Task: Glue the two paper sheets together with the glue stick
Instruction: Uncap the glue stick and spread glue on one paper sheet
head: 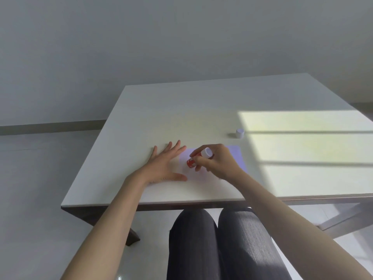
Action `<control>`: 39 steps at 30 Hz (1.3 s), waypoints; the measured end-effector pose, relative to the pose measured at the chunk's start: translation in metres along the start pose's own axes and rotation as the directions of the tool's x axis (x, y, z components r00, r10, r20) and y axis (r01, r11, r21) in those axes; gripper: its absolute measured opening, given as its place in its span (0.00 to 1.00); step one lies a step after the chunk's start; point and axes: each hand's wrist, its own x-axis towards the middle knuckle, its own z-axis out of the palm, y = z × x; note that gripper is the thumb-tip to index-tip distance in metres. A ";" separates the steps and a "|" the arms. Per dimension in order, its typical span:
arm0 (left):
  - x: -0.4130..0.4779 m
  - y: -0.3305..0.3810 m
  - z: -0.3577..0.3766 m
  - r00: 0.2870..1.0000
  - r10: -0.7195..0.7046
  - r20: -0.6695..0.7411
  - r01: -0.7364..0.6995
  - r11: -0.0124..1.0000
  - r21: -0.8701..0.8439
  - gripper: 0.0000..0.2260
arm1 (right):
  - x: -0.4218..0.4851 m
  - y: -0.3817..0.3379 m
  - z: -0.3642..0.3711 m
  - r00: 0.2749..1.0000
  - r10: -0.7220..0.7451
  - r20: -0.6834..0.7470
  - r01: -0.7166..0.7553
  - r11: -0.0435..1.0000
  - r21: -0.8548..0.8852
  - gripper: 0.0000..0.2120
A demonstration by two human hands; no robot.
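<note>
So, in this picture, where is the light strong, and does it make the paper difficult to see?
Head view: a bright sun patch crossed by dark bar shadows lies on the table's right side, beside the cap; the pale paper is washed out, its near edge hard to tell; the right hand with the glue stick is slightly blurred.

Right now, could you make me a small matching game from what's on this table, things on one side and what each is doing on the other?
Things:
1. left hand
2. right hand
3. white cap
4. lilac paper

States:
A. standing alone, far right of the hands
B. gripping the red glue stick
C. spread flat on the table
D. lying under the glue stick

Pairs: 1-C, 2-B, 3-A, 4-D
</note>
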 end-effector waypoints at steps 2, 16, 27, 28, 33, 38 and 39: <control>-0.001 0.001 -0.001 1.000 0.004 0.003 -0.004 1.000 -0.009 0.44 | 0.007 0.003 -0.009 0.997 0.022 -0.069 -0.022 1.000 0.006 0.02; -0.002 0.000 0.000 1.000 -0.015 0.008 0.015 0.999 -0.047 0.46 | -0.009 -0.009 -0.032 0.948 0.056 -0.313 0.034 0.960 0.277 0.06; -0.011 0.011 -0.005 0.986 -0.030 -0.165 -0.044 0.902 -0.429 0.36 | -0.035 -0.025 -0.022 0.873 0.482 0.080 -0.102 0.020 0.995 0.03; -0.013 0.019 -0.004 0.976 -0.014 -0.218 -0.098 0.862 -0.497 0.32 | -0.035 -0.026 -0.017 0.873 0.475 0.108 -0.112 -0.021 0.994 0.03; -0.010 0.071 0.001 0.899 -0.047 -0.436 -0.308 0.639 -0.705 0.08 | -0.028 -0.036 0.011 0.877 0.444 0.184 -0.263 0.123 0.957 0.05; 0.009 0.065 -0.035 0.769 -0.153 -0.621 -0.273 0.800 -0.534 0.02 | -0.036 -0.037 0.021 0.931 0.363 0.046 -0.293 0.663 0.688 0.12; 0.014 0.062 -0.045 0.743 -0.141 -0.655 -0.212 0.878 -0.429 0.04 | -0.040 -0.038 0.025 0.940 0.339 0.040 -0.290 0.731 0.617 0.14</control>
